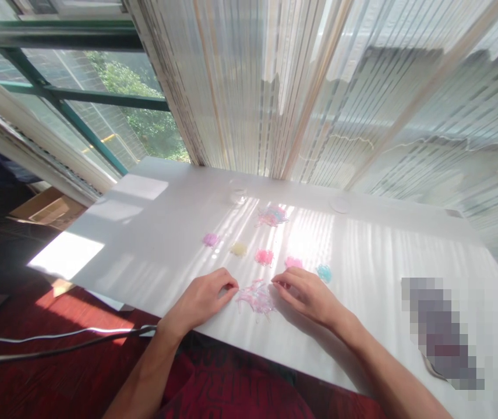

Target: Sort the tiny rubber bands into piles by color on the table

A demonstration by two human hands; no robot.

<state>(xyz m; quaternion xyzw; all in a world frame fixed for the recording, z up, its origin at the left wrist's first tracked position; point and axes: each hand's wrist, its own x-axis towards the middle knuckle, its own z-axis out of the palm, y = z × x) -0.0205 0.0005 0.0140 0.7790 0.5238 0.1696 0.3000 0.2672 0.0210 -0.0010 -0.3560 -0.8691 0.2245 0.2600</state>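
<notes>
A loose pile of mixed pink and clear small pieces (257, 297) lies on the white table between my hands. My left hand (207, 297) is at the pile's left edge, thumb and forefinger pinched together. At its right edge my right hand (303, 291) has its fingers drawn together. Whatever either hand holds is too small to make out. Beyond them, small heaps run in a row: purple (211, 239), yellow (238, 249), red-pink (264, 256), pink (293, 263) and blue (324, 273). A larger mixed heap (272, 216) lies farther back.
A clear round container (237, 195) and a faint clear disc (339, 203) are near the back of the white table (144, 233). A pixelated dark object (443, 334) lies at the right. Cables (78, 346) run in from the left. Strip curtains hang behind.
</notes>
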